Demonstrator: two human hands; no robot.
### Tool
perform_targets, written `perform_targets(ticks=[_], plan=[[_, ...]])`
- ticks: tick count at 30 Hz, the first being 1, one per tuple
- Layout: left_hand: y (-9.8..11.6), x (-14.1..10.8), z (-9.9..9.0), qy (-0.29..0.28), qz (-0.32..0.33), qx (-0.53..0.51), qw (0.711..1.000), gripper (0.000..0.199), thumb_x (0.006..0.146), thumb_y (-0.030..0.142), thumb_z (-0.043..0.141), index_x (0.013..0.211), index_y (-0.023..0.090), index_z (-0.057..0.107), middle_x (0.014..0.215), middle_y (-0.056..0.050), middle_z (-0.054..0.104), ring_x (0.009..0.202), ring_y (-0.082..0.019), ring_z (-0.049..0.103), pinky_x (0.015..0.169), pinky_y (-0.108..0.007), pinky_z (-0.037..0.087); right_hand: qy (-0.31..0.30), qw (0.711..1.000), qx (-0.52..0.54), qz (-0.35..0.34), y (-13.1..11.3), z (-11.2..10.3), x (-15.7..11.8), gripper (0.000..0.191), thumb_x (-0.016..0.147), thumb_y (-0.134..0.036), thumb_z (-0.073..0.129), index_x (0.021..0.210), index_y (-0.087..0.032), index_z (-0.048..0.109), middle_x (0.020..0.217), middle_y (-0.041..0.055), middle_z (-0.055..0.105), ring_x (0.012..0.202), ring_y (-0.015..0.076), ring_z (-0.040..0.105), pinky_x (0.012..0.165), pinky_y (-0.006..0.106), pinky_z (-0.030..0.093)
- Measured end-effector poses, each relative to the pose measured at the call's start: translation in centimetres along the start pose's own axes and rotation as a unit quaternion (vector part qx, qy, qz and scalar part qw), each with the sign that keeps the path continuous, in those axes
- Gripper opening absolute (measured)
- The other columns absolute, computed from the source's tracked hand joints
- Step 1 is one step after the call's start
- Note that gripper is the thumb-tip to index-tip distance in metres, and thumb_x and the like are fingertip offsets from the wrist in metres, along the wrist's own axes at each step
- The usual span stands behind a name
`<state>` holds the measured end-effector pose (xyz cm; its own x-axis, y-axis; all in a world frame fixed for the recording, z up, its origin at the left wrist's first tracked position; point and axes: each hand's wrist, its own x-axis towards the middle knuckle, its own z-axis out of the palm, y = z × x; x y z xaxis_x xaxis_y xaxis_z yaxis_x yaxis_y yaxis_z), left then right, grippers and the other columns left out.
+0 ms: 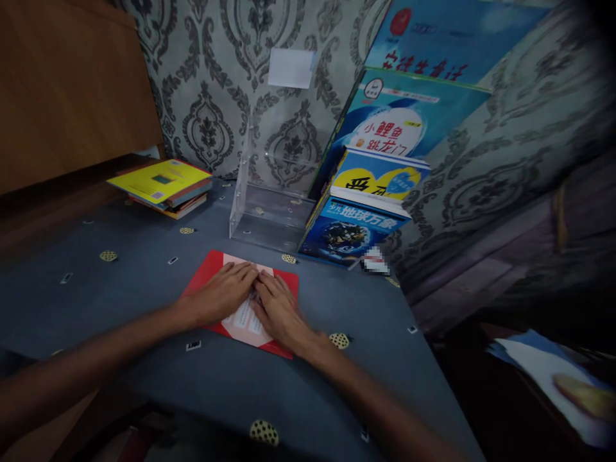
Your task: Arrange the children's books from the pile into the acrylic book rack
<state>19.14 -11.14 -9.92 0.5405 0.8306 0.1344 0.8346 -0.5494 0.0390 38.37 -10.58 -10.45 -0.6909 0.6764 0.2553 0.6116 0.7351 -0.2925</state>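
A red and pale pink booklet [244, 319] with printed text panels lies on the table, slightly turned. My left hand [230, 289] rests flat across its upper left and middle, fingers stretched out. On the right half of the booklet lies my right hand [280, 309], also flat, its fingers pointing up and to the left. The fingertips of both hands meet near the middle of the booklet. The hands hide much of the cover, and neither grips anything.
Behind the booklet stands a clear acrylic rack [269, 228]. Its right side holds several books in tiers, with a blue earth book [344, 232] in front. A stack of books [166, 183] lies at the back left. The tabletop [144, 276] ends in an edge at right.
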Motion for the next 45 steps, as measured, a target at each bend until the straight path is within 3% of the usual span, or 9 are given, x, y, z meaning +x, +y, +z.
perform_targets(ticks=[5,8,11,23,26,31,40,45], plan=[[-3.9,-0.5,-0.7,-0.004,-0.068,0.005,0.998,0.040,0.102,0.024,0.035,0.136,0.011,0.054,0.143,-0.019,0.060,0.136,-0.027,0.054,0.113,-0.047,0.040,-0.049,0.997,-0.003,0.052,0.3,-0.6,0.0,0.056,0.101,-0.033,0.048,0.148,-0.002,0.047,0.157,0.0220,0.042,0.150,0.0307,0.035,0.125,0.053,0.027],[-6.7,-1.5,-0.6,0.024,-0.078,0.006,0.997,0.041,0.103,0.028,0.033,0.133,0.013,0.057,0.142,-0.018,0.061,0.135,-0.028,0.056,0.111,-0.049,0.043,-0.055,0.995,-0.009,0.081,0.8,-1.1,-0.5,0.059,0.101,-0.036,0.049,0.149,-0.002,0.045,0.158,0.0214,0.040,0.151,0.0308,0.033,0.125,0.054,0.026],[-8.2,-2.1,0.0,0.036,-0.084,-0.005,0.996,0.045,0.104,0.031,0.031,0.137,0.014,0.056,0.145,-0.016,0.060,0.136,-0.027,0.055,0.112,-0.047,0.044,-0.043,0.995,-0.010,0.087,1.4,-1.1,-0.8,0.057,0.101,-0.036,0.048,0.149,-0.004,0.046,0.158,0.0202,0.041,0.150,0.0300,0.035,0.124,0.055,0.027],[-7.9,-2.1,0.4,0.063,-0.104,-0.016,0.992,0.046,0.101,0.027,0.033,0.134,0.013,0.060,0.142,-0.015,0.063,0.133,-0.027,0.058,0.112,-0.049,0.046,0.039,0.986,-0.060,0.150,5.5,-1.7,-0.8,0.041,0.100,-0.028,0.045,0.132,-0.015,0.067,0.141,0.0165,0.062,0.137,0.0295,0.054,0.116,0.056,0.038],[-7.9,-2.2,0.3,0.074,-0.108,-0.026,0.991,0.044,0.100,0.030,0.034,0.130,0.016,0.063,0.138,-0.014,0.066,0.128,-0.029,0.061,0.109,-0.049,0.048,0.038,0.984,-0.061,0.165,5.3,-1.9,-0.7,0.039,0.100,-0.028,0.046,0.130,-0.017,0.068,0.140,0.0152,0.064,0.136,0.0292,0.055,0.115,0.055,0.038],[-7.8,-2.1,0.0,0.099,-0.108,-0.034,0.989,0.046,0.100,0.035,0.031,0.122,0.015,0.066,0.117,-0.015,0.069,0.105,-0.029,0.065,0.094,-0.045,0.054,0.038,0.983,-0.066,0.170,4.8,-2.0,-0.7,0.039,0.101,-0.025,0.043,0.130,-0.017,0.068,0.141,0.0157,0.062,0.137,0.0283,0.053,0.114,0.053,0.038],[-7.6,-2.6,-0.4,0.134,-0.116,-0.056,0.982,0.042,0.098,0.041,0.033,0.106,0.021,0.069,0.095,-0.008,0.065,0.091,-0.025,0.060,0.091,-0.040,0.051,0.016,0.982,-0.049,0.180,4.2,-2.7,-0.6,0.037,0.102,-0.021,0.044,0.130,-0.020,0.068,0.145,0.0139,0.060,0.138,0.0271,0.051,0.117,0.050,0.036],[-7.9,-3.0,-0.2,0.147,-0.115,-0.047,0.981,0.042,0.097,0.040,0.034,0.103,0.021,0.071,0.092,-0.008,0.065,0.089,-0.024,0.062,0.086,-0.037,0.053,-0.039,0.985,-0.048,0.159,3.4,-3.5,0.1,0.037,0.103,-0.025,0.043,0.132,-0.018,0.065,0.148,0.0170,0.056,0.141,0.0320,0.047,0.117,0.060,0.034]])
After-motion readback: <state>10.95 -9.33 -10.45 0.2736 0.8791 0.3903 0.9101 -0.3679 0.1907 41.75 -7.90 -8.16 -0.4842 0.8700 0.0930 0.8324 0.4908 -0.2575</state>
